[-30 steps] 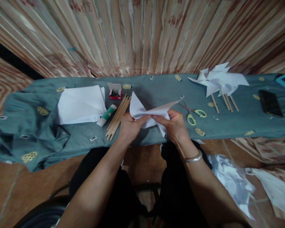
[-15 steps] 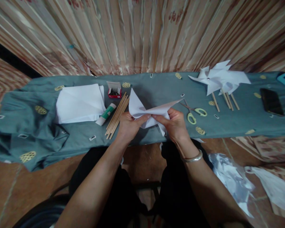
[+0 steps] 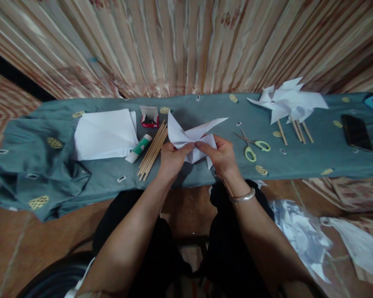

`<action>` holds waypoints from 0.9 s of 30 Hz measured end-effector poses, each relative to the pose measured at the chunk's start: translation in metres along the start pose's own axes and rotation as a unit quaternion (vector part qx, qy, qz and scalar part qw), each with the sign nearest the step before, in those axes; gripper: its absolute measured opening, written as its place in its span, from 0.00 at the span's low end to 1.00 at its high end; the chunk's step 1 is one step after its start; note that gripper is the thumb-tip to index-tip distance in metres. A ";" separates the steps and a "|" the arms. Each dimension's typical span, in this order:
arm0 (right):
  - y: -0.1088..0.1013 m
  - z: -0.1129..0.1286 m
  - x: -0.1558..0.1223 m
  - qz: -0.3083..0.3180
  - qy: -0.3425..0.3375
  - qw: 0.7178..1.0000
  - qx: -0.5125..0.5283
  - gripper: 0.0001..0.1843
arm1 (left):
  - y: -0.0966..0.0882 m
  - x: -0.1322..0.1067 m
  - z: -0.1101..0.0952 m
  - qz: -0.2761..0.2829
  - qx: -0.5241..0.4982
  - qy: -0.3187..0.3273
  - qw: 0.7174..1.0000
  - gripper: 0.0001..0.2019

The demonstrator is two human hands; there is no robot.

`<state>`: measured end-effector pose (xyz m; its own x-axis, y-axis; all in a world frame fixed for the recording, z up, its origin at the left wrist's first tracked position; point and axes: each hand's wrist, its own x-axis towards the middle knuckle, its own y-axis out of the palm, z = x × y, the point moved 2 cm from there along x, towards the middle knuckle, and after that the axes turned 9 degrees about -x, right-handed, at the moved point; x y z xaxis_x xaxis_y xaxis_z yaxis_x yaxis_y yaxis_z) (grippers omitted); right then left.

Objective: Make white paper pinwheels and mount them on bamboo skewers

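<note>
Both hands hold a white paper pinwheel shape [image 3: 189,134] above the front edge of a bench covered in grey-green cloth [image 3: 205,116]. My left hand [image 3: 170,159] pinches the paper's middle from the left, thumb on top. My right hand [image 3: 222,156], with a silver bangle on its wrist, pinches the folded points at the centre from the right. One paper point sticks up to the left, another stretches out to the right.
A stack of white paper [image 3: 104,133], a glue stick [image 3: 139,148], a red box of pins [image 3: 150,119] and several wooden sticks [image 3: 153,150] lie to the left. Yellow-handled scissors [image 3: 252,147], finished pinwheels [image 3: 287,103] and a black phone [image 3: 356,131] lie right. Paper scraps [image 3: 301,231] litter the floor.
My right hand has moved left and folded the paper's right part inward towards the centre; the long right point now angles higher. The left hand holds its place.
</note>
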<state>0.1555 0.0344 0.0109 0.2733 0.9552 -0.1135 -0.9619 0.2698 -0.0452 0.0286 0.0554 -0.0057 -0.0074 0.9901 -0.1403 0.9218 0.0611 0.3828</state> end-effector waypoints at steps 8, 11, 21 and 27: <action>-0.007 -0.006 0.002 0.013 0.010 1.000 -0.005 0.10 | 0.002 0.002 0.006 -0.003 -0.005 -0.019 1.000 0.10; -0.008 -0.008 0.003 0.013 0.009 1.000 -0.004 0.10 | 0.003 0.002 0.008 -0.003 0.001 -0.024 1.000 0.11; -0.028 -0.004 -0.004 -0.077 -0.128 0.983 -0.109 0.20 | 0.004 0.006 0.009 -0.011 -0.026 -0.010 1.000 0.12; -0.032 0.003 -0.021 -0.100 -0.219 0.933 -0.268 0.05 | 0.004 0.007 0.008 -0.011 -0.017 -0.001 1.000 0.12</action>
<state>0.1805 0.0062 0.0179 0.3012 0.8822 0.3618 -0.7154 0.4599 -0.5259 0.0350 0.0616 -0.0123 -0.0273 0.9881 -0.1516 0.9077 0.0881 0.4103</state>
